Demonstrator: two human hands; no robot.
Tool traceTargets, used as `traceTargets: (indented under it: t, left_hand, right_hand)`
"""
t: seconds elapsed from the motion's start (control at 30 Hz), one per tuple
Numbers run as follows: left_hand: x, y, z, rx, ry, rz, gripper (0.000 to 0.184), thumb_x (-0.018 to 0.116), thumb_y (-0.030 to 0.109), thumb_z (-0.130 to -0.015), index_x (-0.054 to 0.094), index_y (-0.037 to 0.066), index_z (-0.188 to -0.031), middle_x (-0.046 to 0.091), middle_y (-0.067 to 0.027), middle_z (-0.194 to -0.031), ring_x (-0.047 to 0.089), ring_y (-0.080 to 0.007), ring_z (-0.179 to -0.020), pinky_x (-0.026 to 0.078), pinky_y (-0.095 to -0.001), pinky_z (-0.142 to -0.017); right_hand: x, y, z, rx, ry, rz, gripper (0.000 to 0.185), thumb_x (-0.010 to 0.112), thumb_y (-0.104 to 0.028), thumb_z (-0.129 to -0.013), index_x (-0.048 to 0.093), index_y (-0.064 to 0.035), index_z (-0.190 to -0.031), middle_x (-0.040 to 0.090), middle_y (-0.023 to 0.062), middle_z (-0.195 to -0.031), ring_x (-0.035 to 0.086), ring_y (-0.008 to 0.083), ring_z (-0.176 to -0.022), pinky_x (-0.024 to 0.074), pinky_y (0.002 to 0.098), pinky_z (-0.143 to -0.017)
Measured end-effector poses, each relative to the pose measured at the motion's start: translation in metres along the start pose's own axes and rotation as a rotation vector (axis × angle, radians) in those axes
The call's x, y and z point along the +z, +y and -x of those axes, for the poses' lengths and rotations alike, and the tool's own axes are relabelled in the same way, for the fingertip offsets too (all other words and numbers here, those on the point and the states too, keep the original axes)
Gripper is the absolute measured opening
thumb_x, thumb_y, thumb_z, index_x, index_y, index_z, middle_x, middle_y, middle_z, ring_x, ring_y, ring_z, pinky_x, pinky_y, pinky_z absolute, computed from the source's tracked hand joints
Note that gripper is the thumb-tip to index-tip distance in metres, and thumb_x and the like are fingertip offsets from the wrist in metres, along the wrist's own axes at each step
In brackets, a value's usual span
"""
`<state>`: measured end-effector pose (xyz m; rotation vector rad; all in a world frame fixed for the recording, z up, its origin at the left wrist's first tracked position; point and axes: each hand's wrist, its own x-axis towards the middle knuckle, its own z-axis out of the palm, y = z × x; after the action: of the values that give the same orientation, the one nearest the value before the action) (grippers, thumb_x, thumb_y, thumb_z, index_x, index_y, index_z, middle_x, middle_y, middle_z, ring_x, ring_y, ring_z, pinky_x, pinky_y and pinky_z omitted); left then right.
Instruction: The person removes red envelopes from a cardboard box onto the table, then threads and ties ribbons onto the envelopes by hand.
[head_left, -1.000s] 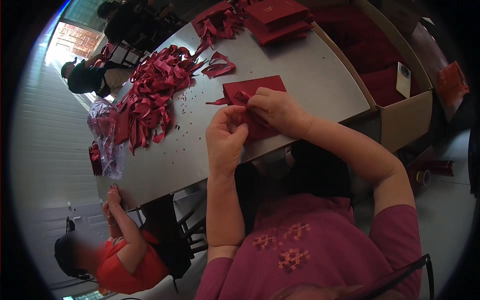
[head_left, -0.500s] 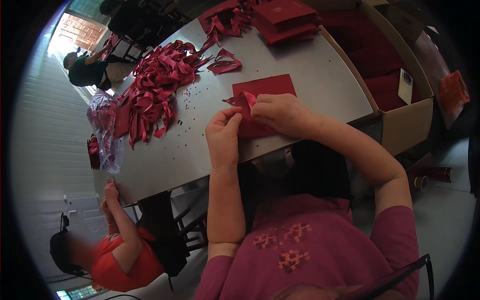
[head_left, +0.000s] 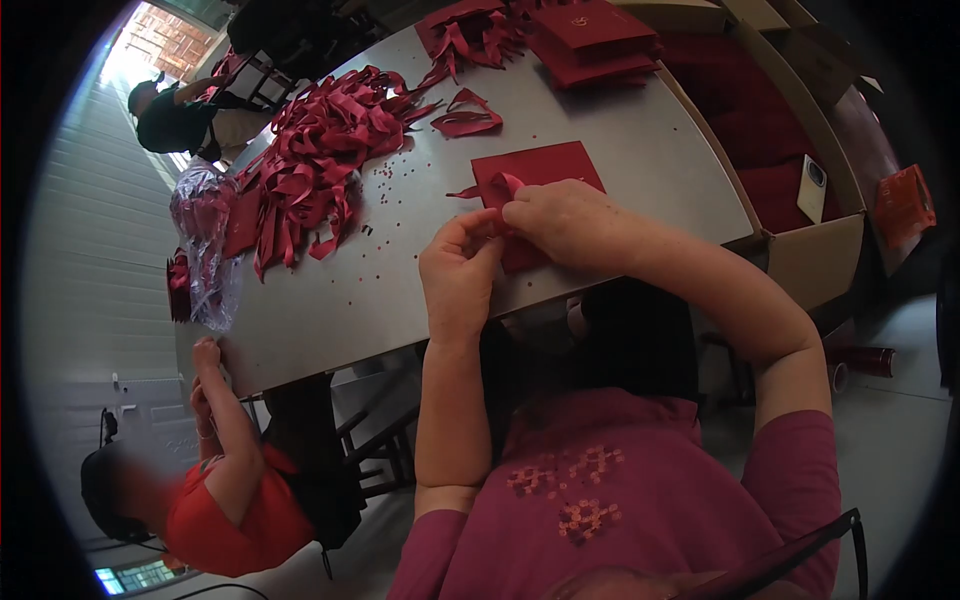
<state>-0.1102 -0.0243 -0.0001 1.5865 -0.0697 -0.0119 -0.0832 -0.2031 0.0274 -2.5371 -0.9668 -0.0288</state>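
A flat red paper bag (head_left: pixel 545 163) lies on the metal table under my hands. A loop of red ribbon (head_left: pixel 505 183) rises from it, and a short ribbon end sticks out past its left edge. My right hand (head_left: pixel 572 222) is closed over the bag and pinches the ribbon. Beside it, my left hand (head_left: pixel 462 270) has thumb and forefinger pressed together at the lower part of the ribbon, touching the right fingertips. The fingers hide the exact spot where they grip.
Left of the bag sits a big heap of red ribbons (head_left: pixel 325 150). A loose ribbon loop (head_left: pixel 467 115) and stacked red bags (head_left: pixel 590 45) lie farther back. At right stands a cardboard box (head_left: pixel 815 255) with a phone (head_left: pixel 812 188). Another person (head_left: pixel 235 500) sits at left.
My left hand has moved slightly right, and its thumb and forefinger now meet close against my right hand. The ribbon loop leans more to the right. The whole view has shifted slightly.
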Motion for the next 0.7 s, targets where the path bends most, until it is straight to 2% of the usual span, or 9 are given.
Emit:
traceTargets:
  t: [0.17, 0.23, 0.37, 0.43, 0.57, 0.63, 0.67, 0.7]
  left_hand:
    - [0.006, 0.003, 0.005, 0.076, 0.055, -0.052, 0.025, 0.062, -0.005, -0.084, 0.068, -0.002, -0.109, 0.071, -0.0046, -0.091, 0.063, -0.0091, -0.078, 0.051, -0.0231, -0.073]
    - [0.006, 0.000, 0.006, 0.145, 0.072, -0.126, 0.025, 0.062, -0.004, -0.084, 0.070, -0.001, -0.108, 0.071, -0.0048, -0.091, 0.064, -0.0092, -0.077, 0.052, -0.0239, -0.073]
    - [0.009, -0.004, 0.006, 0.198, 0.101, -0.171, 0.026, 0.062, -0.003, -0.084, 0.070, 0.001, -0.108, 0.072, -0.0059, -0.091, 0.065, -0.0101, -0.078, 0.052, -0.0248, -0.073]
    - [0.011, -0.004, 0.008, 0.273, 0.132, -0.302, 0.029, 0.063, -0.007, -0.084, 0.068, -0.001, -0.113, 0.071, -0.0073, -0.095, 0.065, -0.0101, -0.078, 0.054, -0.0252, -0.071]
    - [0.015, -0.007, 0.009, 0.403, 0.182, -0.470, 0.031, 0.063, -0.006, -0.083, 0.069, 0.001, -0.113, 0.072, -0.0094, -0.096, 0.066, -0.0117, -0.078, 0.054, -0.0267, -0.071]
    - [0.017, -0.003, 0.011, 0.509, 0.201, -0.569, 0.032, 0.063, -0.006, -0.083, 0.069, 0.002, -0.114, 0.072, -0.0121, -0.098, 0.068, -0.0157, -0.080, 0.055, -0.0284, -0.074]
    - [0.018, -0.002, 0.012, 0.510, 0.201, -0.569, 0.032, 0.063, -0.006, -0.083, 0.069, 0.002, -0.114, 0.072, -0.0121, -0.098, 0.068, -0.0157, -0.080, 0.055, -0.0284, -0.074]
    - [0.019, -0.002, 0.013, 0.527, 0.196, -0.568, 0.032, 0.062, -0.006, -0.084, 0.069, 0.002, -0.114, 0.072, -0.0129, -0.099, 0.069, -0.0174, -0.082, 0.054, -0.0289, -0.075]
  right_hand:
    - [-0.012, -0.010, -0.013, 0.138, -0.173, 0.004, 0.017, 0.063, -0.009, -0.080, 0.069, -0.0004, -0.094, 0.070, 0.0203, -0.091, 0.068, 0.0351, -0.090, 0.0525, 0.0439, -0.082]
    - [-0.012, -0.008, -0.018, 0.127, -0.180, -0.032, 0.016, 0.057, -0.012, -0.082, 0.067, 0.0005, -0.082, 0.067, 0.0216, -0.082, 0.066, 0.0380, -0.084, 0.0506, 0.0483, -0.078]
    - [-0.015, -0.012, -0.022, 0.204, -0.206, -0.122, 0.017, 0.056, -0.010, -0.078, 0.067, 0.0027, -0.081, 0.067, 0.0227, -0.081, 0.066, 0.0388, -0.083, 0.0511, 0.0475, -0.077]
    - [-0.009, -0.011, -0.021, 0.232, -0.147, -0.175, 0.017, 0.057, -0.010, -0.078, 0.068, 0.0035, -0.081, 0.066, 0.0235, -0.081, 0.066, 0.0390, -0.080, 0.0510, 0.0474, -0.075]
    - [0.000, -0.003, -0.020, 0.240, -0.098, -0.244, 0.017, 0.061, -0.010, -0.076, 0.071, 0.0025, -0.083, 0.067, 0.0239, -0.083, 0.067, 0.0384, -0.085, 0.0521, 0.0450, -0.077]
    - [0.006, 0.006, -0.022, 0.291, -0.122, -0.433, 0.017, 0.062, -0.010, -0.075, 0.070, 0.0030, -0.082, 0.067, 0.0233, -0.079, 0.067, 0.0351, -0.079, 0.0518, 0.0435, -0.073]
    - [0.008, 0.010, -0.022, 0.291, -0.121, -0.433, 0.017, 0.062, -0.010, -0.075, 0.070, 0.0030, -0.082, 0.067, 0.0233, -0.079, 0.067, 0.0351, -0.079, 0.0518, 0.0435, -0.073]
    - [0.007, 0.012, -0.022, 0.436, -0.195, -0.651, 0.016, 0.062, -0.010, -0.076, 0.069, 0.0036, -0.081, 0.066, 0.0218, -0.076, 0.067, 0.0319, -0.073, 0.0516, 0.0425, -0.068]
